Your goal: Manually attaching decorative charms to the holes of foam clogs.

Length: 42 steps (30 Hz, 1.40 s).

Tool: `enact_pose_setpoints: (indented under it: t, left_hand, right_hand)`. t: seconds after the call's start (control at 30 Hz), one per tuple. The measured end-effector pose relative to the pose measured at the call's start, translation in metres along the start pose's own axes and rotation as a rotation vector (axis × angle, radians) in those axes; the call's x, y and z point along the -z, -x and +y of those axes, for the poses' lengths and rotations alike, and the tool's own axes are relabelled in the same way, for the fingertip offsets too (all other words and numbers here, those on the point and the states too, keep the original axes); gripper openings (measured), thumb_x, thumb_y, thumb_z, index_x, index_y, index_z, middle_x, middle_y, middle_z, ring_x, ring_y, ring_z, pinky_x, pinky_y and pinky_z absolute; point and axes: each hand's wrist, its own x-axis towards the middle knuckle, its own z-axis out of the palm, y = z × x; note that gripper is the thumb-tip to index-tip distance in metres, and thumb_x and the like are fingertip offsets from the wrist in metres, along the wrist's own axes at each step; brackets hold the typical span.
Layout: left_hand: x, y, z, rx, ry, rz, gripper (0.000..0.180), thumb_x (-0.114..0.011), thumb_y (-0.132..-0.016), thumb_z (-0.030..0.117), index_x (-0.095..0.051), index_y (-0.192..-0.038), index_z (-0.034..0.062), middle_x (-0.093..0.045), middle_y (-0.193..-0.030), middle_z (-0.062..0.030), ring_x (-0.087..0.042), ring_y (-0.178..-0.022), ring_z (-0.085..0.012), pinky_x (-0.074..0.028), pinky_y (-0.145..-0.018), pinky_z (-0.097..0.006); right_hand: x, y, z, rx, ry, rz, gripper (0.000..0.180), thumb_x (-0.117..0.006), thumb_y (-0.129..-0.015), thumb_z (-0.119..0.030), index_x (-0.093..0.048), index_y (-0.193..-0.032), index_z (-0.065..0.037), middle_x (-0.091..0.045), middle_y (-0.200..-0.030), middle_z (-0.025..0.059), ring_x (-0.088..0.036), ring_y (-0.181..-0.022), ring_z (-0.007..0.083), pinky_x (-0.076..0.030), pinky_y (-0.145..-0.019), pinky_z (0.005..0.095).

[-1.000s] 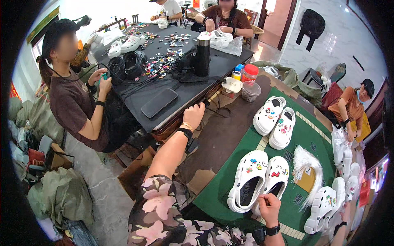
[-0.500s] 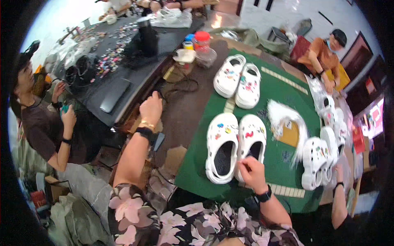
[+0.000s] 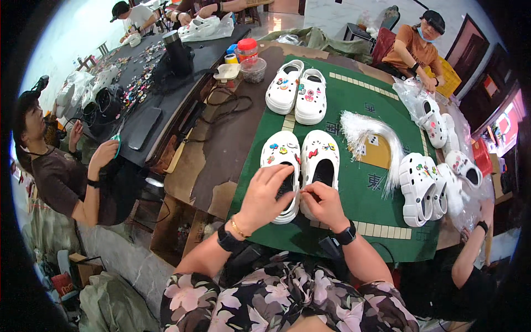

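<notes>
My left hand (image 3: pixel 262 198) is over the left clog (image 3: pixel 280 145) of a white pair, fingers stretched out and the thumb toward my right hand. My right hand (image 3: pixel 325 205) is closed in a pinch at the heel of the right clog (image 3: pixel 319 148); whatever is between its fingertips is too small to make out. Colourful charms dot the toes of both clogs, whose toes point away from me. Behind them stands another charm-covered white pair (image 3: pixel 297 93). To the right, a bundle of thin white strands (image 3: pixel 390 145) curves over the green mat (image 3: pixel 343 243).
More white clogs (image 3: pixel 423 185) stand along the mat's right side. A red-lidded jar (image 3: pixel 247 51) and a clear tub (image 3: pixel 253 71) are at the far left. At the left table, a person (image 3: pixel 61 177) holds green-handled scissors (image 3: pixel 115 143); other people work at the far side and right.
My left hand has come from the table's left edge over to the left clog, its fingers spreading. My right hand stays pinched near the right clog's heel. The whole view has shifted.
</notes>
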Motion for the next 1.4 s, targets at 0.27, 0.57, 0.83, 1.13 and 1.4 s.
enact_pose_setpoints:
  t: [0.27,0.57,0.83,1.13,1.4]
  left_hand:
    - [-0.023,0.012,-0.001,-0.043,-0.106,-0.157,0.014,-0.069,-0.08,0.014,-0.066,-0.093,0.0071,-0.065,-0.095,-0.0062,-0.061,-0.092,-0.027,-0.042,-0.096,-0.043]
    - [-0.021,0.047,-0.009,0.177,-0.255,0.116,0.039,-0.065,-0.085,0.006,-0.054,-0.122,0.0003,-0.058,-0.116,-0.0159,-0.056,-0.109,-0.0321,-0.045,-0.092,-0.038]
    - [-0.021,0.071,-0.031,0.589,0.392,0.058,0.044,-0.052,-0.094,0.005,-0.042,-0.136,-0.004,-0.054,-0.127,-0.012,-0.055,-0.11,-0.0166,-0.047,-0.087,-0.027]
    - [-0.016,0.078,-0.017,0.613,0.472,0.06,0.029,-0.05,-0.096,0.006,-0.054,-0.123,-0.0046,-0.062,-0.11,-0.0078,-0.058,-0.093,-0.0126,-0.047,-0.08,-0.025]
    - [-0.015,0.081,-0.015,0.682,0.451,-0.06,0.027,-0.052,-0.099,0.015,-0.056,-0.12,-0.0016,-0.062,-0.098,-0.0017,-0.056,-0.08,-0.0059,-0.046,-0.07,-0.021]
  right_hand:
    - [0.013,0.006,-0.007,0.038,0.006,-0.048,0.013,-0.065,-0.082,-0.006,-0.066,-0.094,-0.003,-0.06,-0.08,0.0118,-0.06,-0.066,0.027,-0.048,-0.059,0.0328]
    - [0.029,0.033,-0.02,0.112,0.525,-0.052,0.05,-0.074,-0.075,-0.023,-0.056,-0.118,-0.008,-0.062,-0.086,0.0083,-0.059,-0.086,0.0272,-0.04,-0.091,0.0444]
    - [-0.01,0.012,-0.015,0.098,0.555,-0.234,0.043,-0.074,-0.071,-0.025,-0.06,-0.11,-0.012,-0.061,-0.08,0.009,-0.062,-0.08,0.0283,-0.042,-0.072,0.0406]
    - [0.011,0.019,-0.022,0.197,0.41,-0.166,0.035,-0.081,-0.058,-0.028,-0.063,-0.081,-0.007,-0.056,-0.087,0.0133,-0.057,-0.086,0.0304,-0.041,-0.071,0.041]
    - [0.026,0.027,-0.014,0.265,0.521,-0.374,0.03,-0.076,-0.063,-0.032,-0.066,-0.082,-0.011,-0.059,-0.079,0.0087,-0.061,-0.076,0.0269,-0.039,-0.07,0.0384]
